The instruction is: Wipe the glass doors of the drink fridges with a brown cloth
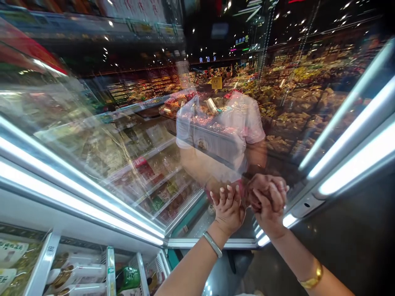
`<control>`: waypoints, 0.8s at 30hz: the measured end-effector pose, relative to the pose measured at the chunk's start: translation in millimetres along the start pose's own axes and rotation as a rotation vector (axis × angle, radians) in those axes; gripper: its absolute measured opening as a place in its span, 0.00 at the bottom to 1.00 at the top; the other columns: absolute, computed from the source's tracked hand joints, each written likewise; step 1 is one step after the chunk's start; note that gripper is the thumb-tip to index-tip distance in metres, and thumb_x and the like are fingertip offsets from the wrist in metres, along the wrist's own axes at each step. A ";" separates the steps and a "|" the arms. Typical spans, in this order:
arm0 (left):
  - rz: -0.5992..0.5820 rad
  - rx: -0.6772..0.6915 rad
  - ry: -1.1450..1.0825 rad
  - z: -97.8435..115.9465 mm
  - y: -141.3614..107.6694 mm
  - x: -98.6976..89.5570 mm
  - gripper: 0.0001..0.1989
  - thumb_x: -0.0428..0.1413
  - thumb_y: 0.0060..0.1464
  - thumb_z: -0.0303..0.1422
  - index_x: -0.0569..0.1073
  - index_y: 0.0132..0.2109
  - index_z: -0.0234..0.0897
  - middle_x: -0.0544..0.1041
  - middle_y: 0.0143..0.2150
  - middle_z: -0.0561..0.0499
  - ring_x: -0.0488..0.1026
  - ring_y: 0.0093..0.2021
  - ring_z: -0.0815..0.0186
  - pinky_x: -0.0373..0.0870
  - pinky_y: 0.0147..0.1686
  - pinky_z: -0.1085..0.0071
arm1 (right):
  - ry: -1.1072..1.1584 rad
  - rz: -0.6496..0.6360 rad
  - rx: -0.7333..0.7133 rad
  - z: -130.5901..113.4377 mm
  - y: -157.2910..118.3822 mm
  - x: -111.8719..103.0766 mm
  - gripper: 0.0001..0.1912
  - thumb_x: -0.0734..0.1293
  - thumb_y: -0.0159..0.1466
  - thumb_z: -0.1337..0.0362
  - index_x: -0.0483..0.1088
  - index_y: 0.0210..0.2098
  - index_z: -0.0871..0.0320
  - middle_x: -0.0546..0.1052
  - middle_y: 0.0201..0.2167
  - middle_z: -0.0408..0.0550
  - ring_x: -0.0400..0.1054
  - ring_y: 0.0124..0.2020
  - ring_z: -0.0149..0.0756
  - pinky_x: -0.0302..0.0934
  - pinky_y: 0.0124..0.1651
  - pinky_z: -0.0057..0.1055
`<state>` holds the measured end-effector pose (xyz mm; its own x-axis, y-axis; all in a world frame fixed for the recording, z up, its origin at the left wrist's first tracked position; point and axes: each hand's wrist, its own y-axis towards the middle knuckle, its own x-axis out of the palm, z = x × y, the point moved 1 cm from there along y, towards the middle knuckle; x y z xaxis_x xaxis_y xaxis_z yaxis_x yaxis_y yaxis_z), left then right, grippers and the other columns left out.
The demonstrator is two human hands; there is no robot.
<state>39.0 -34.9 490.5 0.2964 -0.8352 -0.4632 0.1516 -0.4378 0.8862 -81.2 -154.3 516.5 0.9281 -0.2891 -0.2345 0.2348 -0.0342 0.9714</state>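
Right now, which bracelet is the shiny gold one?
The gold one is the wide bracelet on the arm of the right hand. The thinner bracelet near the left hand is pale, not gold.

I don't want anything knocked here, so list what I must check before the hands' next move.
1. Left hand at the glass, fingers spread: ok.
2. Right hand holding nothing: cannot tell; its fingers are curled and blend with a reflection.
3. Both hands away from the bottles: ok; those sit off to the lower left.
4. Clear view through the glass: not ok; a person's reflection overlaps what lies behind.
5. Wristwear off the fingers: ok; pale bangle at the left wrist, gold bangle on the right forearm.
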 end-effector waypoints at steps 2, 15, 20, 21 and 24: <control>-0.006 -0.007 0.009 1.2 -2.9 1.0 0.46 0.59 0.54 0.36 0.52 0.76 0.31 0.40 0.79 0.42 0.27 0.79 0.47 0.24 0.75 0.42 | 0.038 -0.101 -0.106 -1.5 -17.5 1.6 0.24 0.70 0.60 0.73 0.76 0.52 0.43 0.71 0.63 0.46 0.62 0.69 0.52 0.65 0.68 0.58; -0.128 -0.078 0.022 49.4 -17.9 9.9 0.49 0.57 0.55 0.35 0.43 0.77 0.27 0.35 0.79 0.36 0.29 0.78 0.45 0.26 0.76 0.43 | 0.250 -0.255 -0.013 19.5 -4.9 -36.1 0.31 0.67 0.66 0.76 0.67 0.66 0.47 0.76 0.59 0.47 0.65 0.68 0.45 0.66 0.69 0.50; -0.123 -0.107 0.034 67.4 -10.5 15.5 0.48 0.52 0.58 0.30 0.36 0.77 0.26 0.33 0.79 0.34 0.29 0.78 0.45 0.37 0.75 0.38 | 0.356 -0.171 0.012 28.5 -9.0 -36.4 0.29 0.67 0.67 0.74 0.67 0.66 0.48 0.77 0.59 0.48 0.62 0.70 0.43 0.66 0.69 0.48; -0.115 -0.103 0.033 70.1 -7.9 16.2 0.47 0.52 0.58 0.30 0.35 0.77 0.26 0.32 0.79 0.33 0.28 0.78 0.44 0.39 0.74 0.36 | 0.367 -0.170 -0.008 29.8 -3.5 -35.4 0.30 0.67 0.67 0.74 0.67 0.66 0.48 0.78 0.58 0.48 0.60 0.71 0.43 0.63 0.71 0.51; -0.106 -0.124 0.049 79.1 -3.4 19.2 0.47 0.51 0.60 0.30 0.34 0.77 0.25 0.30 0.78 0.31 0.27 0.77 0.40 0.45 0.72 0.33 | 0.375 -0.212 -0.052 33.1 13.7 -30.8 0.29 0.66 0.67 0.74 0.67 0.66 0.48 0.76 0.61 0.48 0.58 0.72 0.44 0.53 0.75 0.56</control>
<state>-30.5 -75.8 478.4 0.3177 -0.7678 -0.5563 0.2990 -0.4756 0.8273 -116.2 -177.5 538.3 0.8962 0.0875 -0.4349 0.4369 -0.0042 0.8995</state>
